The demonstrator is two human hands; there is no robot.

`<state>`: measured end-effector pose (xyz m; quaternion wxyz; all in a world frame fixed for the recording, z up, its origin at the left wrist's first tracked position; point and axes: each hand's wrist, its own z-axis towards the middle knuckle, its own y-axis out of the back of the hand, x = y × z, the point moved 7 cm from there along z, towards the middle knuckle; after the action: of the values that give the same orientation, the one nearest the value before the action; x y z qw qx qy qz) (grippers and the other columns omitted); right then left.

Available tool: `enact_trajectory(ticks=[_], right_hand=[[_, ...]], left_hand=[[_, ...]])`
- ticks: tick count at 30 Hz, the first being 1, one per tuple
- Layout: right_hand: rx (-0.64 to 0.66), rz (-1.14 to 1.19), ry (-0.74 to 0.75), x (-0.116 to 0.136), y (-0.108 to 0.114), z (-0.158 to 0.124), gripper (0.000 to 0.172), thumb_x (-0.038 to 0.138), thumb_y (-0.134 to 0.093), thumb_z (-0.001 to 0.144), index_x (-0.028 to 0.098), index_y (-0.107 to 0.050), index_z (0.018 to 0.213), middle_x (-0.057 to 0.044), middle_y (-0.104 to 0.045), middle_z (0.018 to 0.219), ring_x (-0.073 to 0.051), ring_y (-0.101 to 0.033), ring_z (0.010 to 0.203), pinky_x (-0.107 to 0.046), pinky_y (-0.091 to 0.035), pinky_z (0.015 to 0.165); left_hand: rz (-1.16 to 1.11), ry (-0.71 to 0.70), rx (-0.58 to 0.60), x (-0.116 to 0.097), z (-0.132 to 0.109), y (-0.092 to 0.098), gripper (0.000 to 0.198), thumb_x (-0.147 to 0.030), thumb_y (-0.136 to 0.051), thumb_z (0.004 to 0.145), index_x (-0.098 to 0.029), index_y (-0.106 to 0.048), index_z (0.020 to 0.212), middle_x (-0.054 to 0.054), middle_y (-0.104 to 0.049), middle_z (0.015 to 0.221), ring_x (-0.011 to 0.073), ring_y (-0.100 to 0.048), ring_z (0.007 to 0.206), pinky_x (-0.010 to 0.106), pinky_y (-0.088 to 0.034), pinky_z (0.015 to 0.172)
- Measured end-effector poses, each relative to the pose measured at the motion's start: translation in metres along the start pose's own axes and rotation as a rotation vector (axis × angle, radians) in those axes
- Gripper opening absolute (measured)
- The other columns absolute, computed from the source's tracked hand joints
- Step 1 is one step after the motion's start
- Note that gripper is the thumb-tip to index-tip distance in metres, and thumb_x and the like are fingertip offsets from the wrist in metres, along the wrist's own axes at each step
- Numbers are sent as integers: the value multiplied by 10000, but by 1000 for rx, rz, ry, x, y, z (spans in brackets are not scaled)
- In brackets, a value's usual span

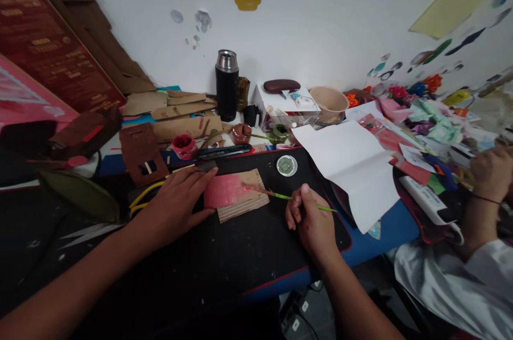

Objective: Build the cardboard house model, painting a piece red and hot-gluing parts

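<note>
A small piece of corrugated cardboard (250, 198), its left part coated in pink paint, lies on the black mat (240, 254). My left hand (180, 195) rests flat at its left edge with fingers stretched out, steadying nothing visible beyond that edge. Between the fingers of my right hand (315, 217) is a thin green-handled paintbrush (282, 196). Its bristle end touches the cardboard near the edge of the pink area. Just beyond the cardboard sits a white lid with green paint (286, 165).
Open paint jars in red (185, 146), brown (241, 133) and green (280, 131) stand behind the mat, near a black flask (227, 86). Scissors (90, 234) lie at left. White paper (348, 161) covers the right side. Another person's hand (491, 171) is at far right.
</note>
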<state>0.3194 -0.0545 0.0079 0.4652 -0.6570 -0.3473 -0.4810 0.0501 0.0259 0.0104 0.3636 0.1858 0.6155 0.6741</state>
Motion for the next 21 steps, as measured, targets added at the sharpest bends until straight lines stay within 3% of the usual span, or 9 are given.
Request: enact_trajectory(ticks=[5,9,16,21], right_hand=[[15,-78,-32,-10,0,-3,527,632,-654,998,202,-590,700,61,-459,491,-112,-507,381,-227,-360,397],[57,-172,-9,-9,-14,-6,538,634,-610,1021,208,-580,694,57,-469,484,-120,-523,392,-233,-359,408],[228,-613,276,5,-37,-14,517,511,-489,1110,210,-658,725,8,-600,543,-135,-580,494,-259,-425,536],[110,-627,281,10,-22,-12,517,490,-491,1112,219,-639,698,9,-604,544,-137,-568,482,-262,-417,529]], left_hand=[[64,-15,-13,-6,-1,2,750,-462,-623,973,-117,-425,1609,216,-656,1434,412,-574,1330,569,-454,1110],[109,-33,-38,-13,-1,3,721,-435,-605,983,-96,-434,1595,221,-675,1412,412,-582,1320,564,-435,1118],[122,-6,-42,-14,-4,3,711,-437,-560,993,-93,-418,1599,241,-684,1398,423,-601,1298,589,-424,1114],[114,-6,-44,-14,-4,2,721,-422,-584,972,-87,-423,1589,243,-695,1373,423,-616,1282,582,-435,1100]])
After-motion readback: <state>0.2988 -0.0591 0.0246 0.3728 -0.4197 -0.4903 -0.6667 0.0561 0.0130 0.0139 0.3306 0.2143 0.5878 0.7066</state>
